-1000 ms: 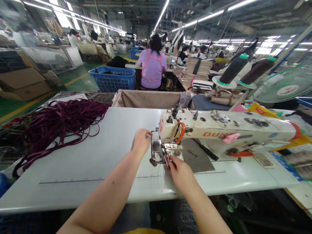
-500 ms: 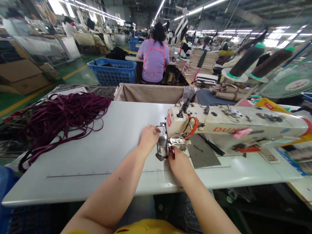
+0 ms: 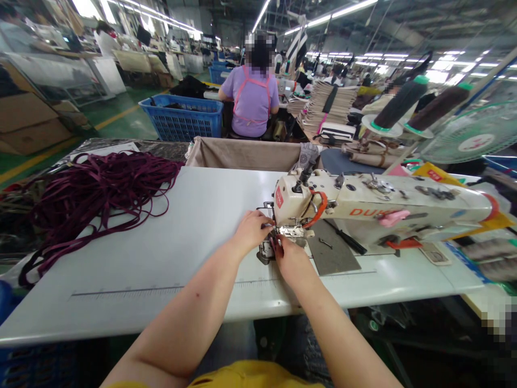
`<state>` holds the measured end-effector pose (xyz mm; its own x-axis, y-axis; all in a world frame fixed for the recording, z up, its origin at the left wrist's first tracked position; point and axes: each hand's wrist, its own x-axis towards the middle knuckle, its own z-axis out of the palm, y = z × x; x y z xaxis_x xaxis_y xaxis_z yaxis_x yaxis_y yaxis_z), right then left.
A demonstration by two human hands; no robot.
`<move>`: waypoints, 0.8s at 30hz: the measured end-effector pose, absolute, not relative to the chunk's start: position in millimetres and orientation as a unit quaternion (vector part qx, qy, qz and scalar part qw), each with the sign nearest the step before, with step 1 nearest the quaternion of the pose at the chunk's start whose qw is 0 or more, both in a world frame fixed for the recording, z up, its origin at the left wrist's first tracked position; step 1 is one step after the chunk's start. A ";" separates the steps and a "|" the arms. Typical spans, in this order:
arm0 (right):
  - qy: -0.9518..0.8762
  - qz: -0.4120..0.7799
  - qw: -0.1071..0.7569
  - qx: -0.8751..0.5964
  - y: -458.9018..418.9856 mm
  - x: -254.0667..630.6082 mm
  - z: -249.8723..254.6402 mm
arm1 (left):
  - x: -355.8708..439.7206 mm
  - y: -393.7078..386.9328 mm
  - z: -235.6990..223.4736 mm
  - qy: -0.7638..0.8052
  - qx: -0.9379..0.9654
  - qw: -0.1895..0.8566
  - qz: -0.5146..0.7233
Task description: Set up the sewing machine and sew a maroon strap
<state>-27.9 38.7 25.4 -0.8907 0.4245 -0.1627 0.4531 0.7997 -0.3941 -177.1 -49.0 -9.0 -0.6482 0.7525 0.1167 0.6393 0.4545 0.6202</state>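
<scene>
A white sewing machine (image 3: pixel 347 200) with orange trim stands on the pale work table (image 3: pixel 194 215). My left hand (image 3: pixel 253 231) is at the left of its needle area, fingertips drawn together by the presser foot. Just in front of the metal plate (image 3: pixel 264 251), my right hand (image 3: pixel 290 257) has its thumb and fingers pinched close to the same spot. Both sets of fingertips nearly meet. Whatever they grip is too small and too covered to make out.
A heap of dark purple straps (image 3: pixel 109 188) lies on the left. Right of my hands are a small wrench (image 3: pixel 325 243) and a black-handled tool (image 3: pixel 351 241). Behind the table are a fabric-lined bin (image 3: pixel 242 154), a blue basket (image 3: pixel 186 121) and a seated co-worker (image 3: pixel 252 102). A fan (image 3: pixel 472 137) stands right.
My left hand has moved right and slightly down, closer to the presser foot and my right hand. My right hand has shifted slightly upward. The view has shifted a little.
</scene>
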 end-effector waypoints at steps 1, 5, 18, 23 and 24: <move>0.948 -0.216 0.034 0.231 38.7 -28.0 25.4 | -176.7 -48.7 -8.9 0.847 0.415 0.089 0.319; 0.949 -0.217 0.037 0.226 37.5 -27.8 26.8 | -175.2 -47.1 -9.2 0.850 0.419 0.090 0.306; 0.947 -0.232 0.043 0.216 35.3 -13.2 33.0 | -177.9 -39.3 -16.5 0.850 0.390 0.120 0.332; 0.933 -0.299 0.012 0.200 38.3 8.6 29.5 | -184.6 -37.9 -18.0 0.842 0.342 0.140 0.392; 0.928 -0.314 0.004 0.199 39.6 12.8 27.9 | -184.3 -37.2 -18.3 0.839 0.331 0.144 0.409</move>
<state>12.8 39.6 27.9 -0.9210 0.3661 -0.1328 0.3716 0.7237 -0.5815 -184.3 -37.2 -18.3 -0.7400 0.6721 0.0284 0.4366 0.4477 0.7804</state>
